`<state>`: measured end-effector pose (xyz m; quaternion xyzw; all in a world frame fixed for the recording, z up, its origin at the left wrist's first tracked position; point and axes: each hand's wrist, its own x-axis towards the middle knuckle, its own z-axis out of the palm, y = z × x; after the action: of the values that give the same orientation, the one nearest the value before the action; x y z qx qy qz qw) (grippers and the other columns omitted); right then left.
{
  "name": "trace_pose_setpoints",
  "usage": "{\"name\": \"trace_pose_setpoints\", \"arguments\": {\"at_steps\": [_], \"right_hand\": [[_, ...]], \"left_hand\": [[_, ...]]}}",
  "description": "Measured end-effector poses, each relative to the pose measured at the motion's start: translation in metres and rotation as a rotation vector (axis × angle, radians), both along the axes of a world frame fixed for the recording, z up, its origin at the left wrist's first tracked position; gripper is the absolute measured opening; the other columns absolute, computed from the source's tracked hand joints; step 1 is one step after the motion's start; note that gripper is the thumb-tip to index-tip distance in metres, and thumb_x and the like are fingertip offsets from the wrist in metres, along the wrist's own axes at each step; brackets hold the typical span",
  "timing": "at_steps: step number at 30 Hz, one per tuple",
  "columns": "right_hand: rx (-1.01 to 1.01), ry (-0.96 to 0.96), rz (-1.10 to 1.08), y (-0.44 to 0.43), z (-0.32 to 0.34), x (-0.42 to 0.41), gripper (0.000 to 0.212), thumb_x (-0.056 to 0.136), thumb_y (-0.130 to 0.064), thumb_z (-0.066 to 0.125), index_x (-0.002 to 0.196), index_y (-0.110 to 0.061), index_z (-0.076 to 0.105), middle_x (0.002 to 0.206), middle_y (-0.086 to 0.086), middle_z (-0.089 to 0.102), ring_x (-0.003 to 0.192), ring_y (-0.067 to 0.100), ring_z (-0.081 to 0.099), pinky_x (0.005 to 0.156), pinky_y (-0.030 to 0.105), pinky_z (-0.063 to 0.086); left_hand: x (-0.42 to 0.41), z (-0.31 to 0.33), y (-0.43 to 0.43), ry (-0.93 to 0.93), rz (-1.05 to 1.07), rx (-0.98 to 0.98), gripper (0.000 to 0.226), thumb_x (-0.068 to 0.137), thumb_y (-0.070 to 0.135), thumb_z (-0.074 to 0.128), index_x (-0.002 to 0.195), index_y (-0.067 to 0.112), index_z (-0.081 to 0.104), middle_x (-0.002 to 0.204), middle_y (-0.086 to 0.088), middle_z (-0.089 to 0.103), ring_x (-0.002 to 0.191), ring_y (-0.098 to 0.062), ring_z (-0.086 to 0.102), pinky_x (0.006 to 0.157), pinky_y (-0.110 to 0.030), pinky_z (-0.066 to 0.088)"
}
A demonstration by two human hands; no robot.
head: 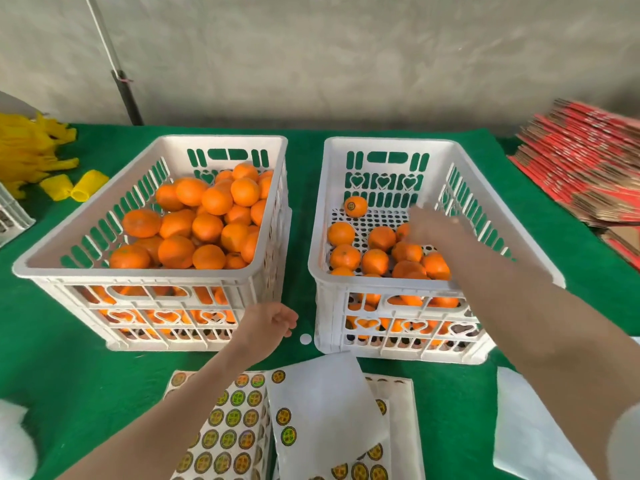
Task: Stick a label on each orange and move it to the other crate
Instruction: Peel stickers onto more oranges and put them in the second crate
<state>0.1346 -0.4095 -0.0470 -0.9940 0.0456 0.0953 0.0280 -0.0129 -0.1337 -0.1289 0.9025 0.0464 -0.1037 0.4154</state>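
Two white plastic crates stand side by side on the green table. The left crate is heaped with several oranges. The right crate holds fewer oranges, and one labelled orange lies apart near its far wall. My right hand is blurred and reaches over the right crate above the fruit, with nothing visible in it. My left hand hovers low between the two crates with loosely curled fingers holding nothing. Sheets of round labels lie at the near edge.
Loose white backing sheets lie over the label sheets, and another white sheet sits at the near right. Yellow foam net sleeves are piled at the far left. Flat red cartons are stacked at the far right.
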Motion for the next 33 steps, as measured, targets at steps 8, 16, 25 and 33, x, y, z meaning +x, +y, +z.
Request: {"name": "trace_pose_setpoints", "arguments": {"at_steps": [8, 16, 25, 33], "right_hand": [[0.797, -0.653, 0.735, 0.13, 0.002, -0.15, 0.009, 0.087, -0.007, 0.053, 0.087, -0.004, 0.062, 0.077, 0.006, 0.062, 0.066, 0.017, 0.055, 0.059, 0.026, 0.046], [0.519, 0.039, 0.371, 0.143, -0.118, -0.204, 0.023, 0.094, -0.004, 0.042, 0.106, 0.003, 0.06, 0.11, 0.02, 0.062, 0.102, 0.033, 0.057, 0.082, 0.032, 0.041], [0.705, -0.269, 0.165, 0.147, -0.143, -0.216, 0.024, 0.09, -0.012, 0.053, 0.112, -0.01, 0.063, 0.094, 0.008, 0.067, 0.085, 0.02, 0.06, 0.08, 0.026, 0.044], [0.69, -0.472, 0.345, 0.137, -0.129, -0.228, 0.005, 0.081, -0.003, 0.066, 0.083, -0.004, 0.071, 0.077, 0.01, 0.068, 0.065, 0.025, 0.063, 0.057, 0.036, 0.054]], "left_hand": [[-0.006, -0.047, 0.009, 0.307, -0.344, 0.581, 0.039, 0.096, 0.022, 0.044, 0.132, 0.01, 0.051, 0.136, -0.012, 0.051, 0.123, -0.026, 0.049, 0.1, -0.031, 0.04], [-0.012, -0.052, 0.004, 0.236, -0.359, 0.518, 0.014, 0.094, 0.014, 0.048, 0.089, 0.009, 0.06, 0.087, -0.003, 0.055, 0.092, -0.017, 0.061, 0.074, -0.02, 0.052], [-0.022, -0.035, 0.015, 0.339, 0.003, -0.403, 0.01, 0.087, 0.001, 0.062, 0.094, 0.001, 0.069, 0.082, -0.006, 0.068, 0.073, -0.015, 0.067, 0.063, -0.021, 0.056], [-0.026, -0.02, 0.013, 0.277, -0.152, -0.386, 0.028, 0.087, -0.001, 0.058, 0.113, 0.006, 0.066, 0.086, -0.011, 0.063, 0.087, -0.021, 0.067, 0.064, -0.016, 0.054]]}}
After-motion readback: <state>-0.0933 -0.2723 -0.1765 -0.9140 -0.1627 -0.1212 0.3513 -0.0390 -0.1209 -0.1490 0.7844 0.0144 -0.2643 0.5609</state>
